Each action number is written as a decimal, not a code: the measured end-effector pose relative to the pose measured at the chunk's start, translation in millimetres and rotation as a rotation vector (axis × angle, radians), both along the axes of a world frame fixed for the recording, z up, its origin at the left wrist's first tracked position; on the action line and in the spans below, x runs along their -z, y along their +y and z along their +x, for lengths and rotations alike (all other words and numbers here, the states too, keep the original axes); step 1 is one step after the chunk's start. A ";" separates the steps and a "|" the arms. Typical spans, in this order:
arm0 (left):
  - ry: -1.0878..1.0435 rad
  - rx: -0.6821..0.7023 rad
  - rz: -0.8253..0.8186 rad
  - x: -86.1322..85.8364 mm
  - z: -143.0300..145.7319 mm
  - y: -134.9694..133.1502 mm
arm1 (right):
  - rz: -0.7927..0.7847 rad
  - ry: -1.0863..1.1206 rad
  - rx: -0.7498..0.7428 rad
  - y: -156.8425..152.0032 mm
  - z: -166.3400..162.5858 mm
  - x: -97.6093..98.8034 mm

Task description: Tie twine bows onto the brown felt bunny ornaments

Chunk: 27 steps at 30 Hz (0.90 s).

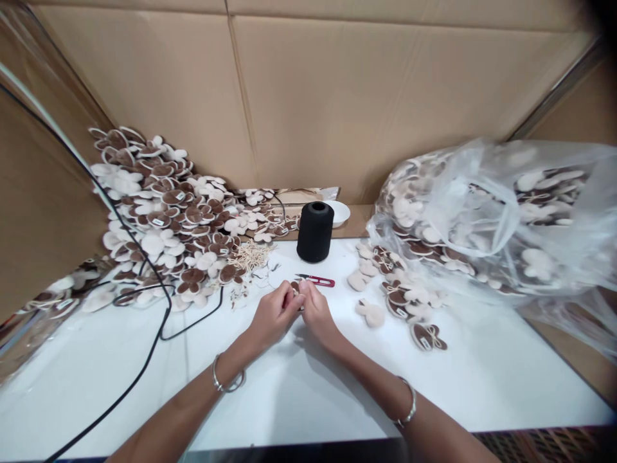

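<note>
- Centrally, above the white table [91,379], the person's two hands meet, with the work between their fingertips.
- The left hand [276,310] has its fingers curled and its thumb pressed in, grasping a small brown patch [295,287].
- The right hand [318,314] closes on the same patch from the other side; the fingers hide most of it, so its full shape cannot be told.
- Just beyond the fingertips lies a pair of red-handled snips [322,281], blades pointing left.
- Farther back, a black spool of thread [314,235] stands upright, with a white dish [341,213] partly behind it.
- To the left rises a big pile of brown and white patches [168,215], many rabbit-shaped, some with small white labels.
- At that pile's near right edge sits a heap of cream strings [250,256].
- A black cord [153,347] runs across the left side.
- On the right, a clear plastic bag [491,225] holds more patches.
- In front of the bag, loose patches lie about, including a brown one with a bow [428,336] and a cream one [372,314].
</note>
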<state>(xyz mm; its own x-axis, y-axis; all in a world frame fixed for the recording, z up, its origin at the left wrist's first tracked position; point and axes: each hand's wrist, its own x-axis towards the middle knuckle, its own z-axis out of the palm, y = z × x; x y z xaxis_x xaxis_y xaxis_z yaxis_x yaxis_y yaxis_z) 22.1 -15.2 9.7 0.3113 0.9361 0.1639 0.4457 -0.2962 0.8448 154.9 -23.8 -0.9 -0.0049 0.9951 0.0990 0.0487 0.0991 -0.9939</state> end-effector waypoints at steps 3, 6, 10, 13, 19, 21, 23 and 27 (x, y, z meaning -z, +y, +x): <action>0.153 0.022 0.043 -4.3 -4.4 2.1 | -0.021 0.017 -0.021 1.7 1.8 3.4; 0.266 0.091 0.094 -5.2 -8.1 5.9 | -0.091 0.086 -0.046 3.4 2.6 8.1; 0.436 0.103 0.231 0.4 -10.1 10.0 | -0.144 0.160 -0.074 3.9 2.6 12.0; 0.485 0.102 0.333 3.7 -10.1 11.1 | -0.154 0.164 -0.069 3.7 2.5 11.9; 0.162 0.130 0.153 -2.0 -10.9 8.3 | -0.204 0.223 -0.102 5.0 1.9 4.7; 0.011 0.126 0.041 -4.3 -10.4 6.4 | -0.239 0.286 -0.148 5.6 1.2 1.2; -0.127 0.105 -0.049 -5.8 -8.8 4.8 | -0.285 0.384 -0.195 5.9 0.0 -1.5; -0.375 0.084 -0.216 -8.1 -3.4 2.8 | -0.370 0.606 -0.222 5.5 -4.5 -4.1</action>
<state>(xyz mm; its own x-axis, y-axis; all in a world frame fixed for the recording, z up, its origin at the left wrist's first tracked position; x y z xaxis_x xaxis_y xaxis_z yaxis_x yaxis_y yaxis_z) 18.6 -12.4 17.9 0.3443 0.9352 0.0830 0.0782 -0.1167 0.9901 150.4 -18.3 3.1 -0.2611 0.9458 -0.1931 -0.5007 -0.3038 -0.8106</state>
